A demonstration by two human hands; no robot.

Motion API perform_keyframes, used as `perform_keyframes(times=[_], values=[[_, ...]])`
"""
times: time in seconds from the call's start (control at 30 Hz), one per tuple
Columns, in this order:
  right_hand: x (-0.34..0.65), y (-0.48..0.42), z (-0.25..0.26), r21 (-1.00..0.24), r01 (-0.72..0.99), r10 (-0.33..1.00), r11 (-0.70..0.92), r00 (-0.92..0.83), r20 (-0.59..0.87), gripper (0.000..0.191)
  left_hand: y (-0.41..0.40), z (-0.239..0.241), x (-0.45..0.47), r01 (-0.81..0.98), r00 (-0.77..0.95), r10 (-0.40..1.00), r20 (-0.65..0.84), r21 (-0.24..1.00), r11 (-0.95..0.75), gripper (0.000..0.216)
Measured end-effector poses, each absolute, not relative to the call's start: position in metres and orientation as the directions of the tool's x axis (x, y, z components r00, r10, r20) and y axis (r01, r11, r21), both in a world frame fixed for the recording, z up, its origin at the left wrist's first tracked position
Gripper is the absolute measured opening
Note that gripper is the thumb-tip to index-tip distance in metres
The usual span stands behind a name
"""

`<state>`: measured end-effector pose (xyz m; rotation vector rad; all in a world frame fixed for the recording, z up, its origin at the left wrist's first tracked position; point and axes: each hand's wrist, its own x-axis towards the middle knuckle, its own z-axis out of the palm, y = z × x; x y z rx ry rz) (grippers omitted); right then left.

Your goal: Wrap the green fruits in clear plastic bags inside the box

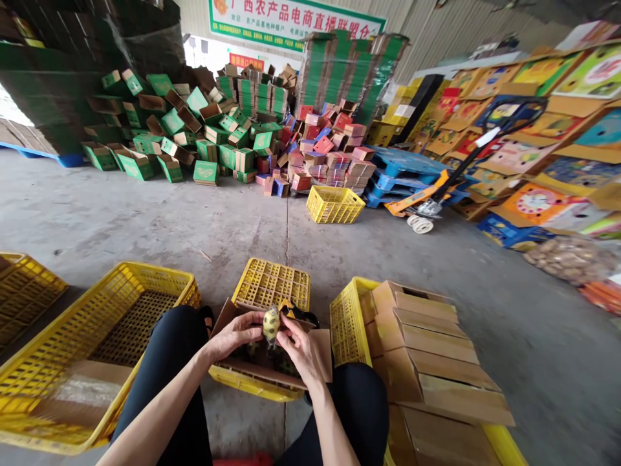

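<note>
Between my two hands is a small oval piece [272, 323], pale yellow-green with dark patches, perhaps a fruit; its kind is unclear. The fingers of my left hand [237, 334] pinch its left side. My right hand [299, 349] grips it from the right with thumb and fingers. Both hands are above an open cardboard box [321, 355], whose flaps are folded out. Dark and greenish pieces lie in that box, mostly hidden by the hands. The box rests on an upturned yellow crate [259, 383] between my knees. A black and orange item [301, 313] sits just behind the box.
On the right, a yellow crate [347, 330] holds several closed cardboard boxes [431, 343]. Another yellow crate [167, 275] stands left, with flattened cardboard [80, 395] inside. Farther off are a yellow crate [334, 206], a pallet jack [427, 204], blue pallets [407, 165] and heaped green boxes [169, 139].
</note>
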<state>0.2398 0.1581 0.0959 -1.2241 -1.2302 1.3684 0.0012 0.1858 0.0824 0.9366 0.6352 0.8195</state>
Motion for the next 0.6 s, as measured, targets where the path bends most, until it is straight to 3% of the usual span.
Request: perform_keyframes(times=[0.2,0.43,0.6], values=[[0.237,0.152,0.109,-0.969,-0.155,0.966,-0.194,-0.202,-0.161,0.058,0.187,0.074,0.004,-0.317,0.499,0.859,-0.110,0.900,0.300,0.071],[0.238,0.148,0.116,-0.947,-0.215,0.933,-0.238,-0.322,-0.161,0.057,0.185,0.073,0.003,-0.247,0.487,0.861,-0.147,0.922,0.298,0.067],[0.241,0.154,0.109,-0.937,-0.262,0.966,-0.232,-0.175,-0.190,0.061,0.186,0.069,0.003,-0.333,0.477,0.863,-0.164,0.876,0.350,0.064]])
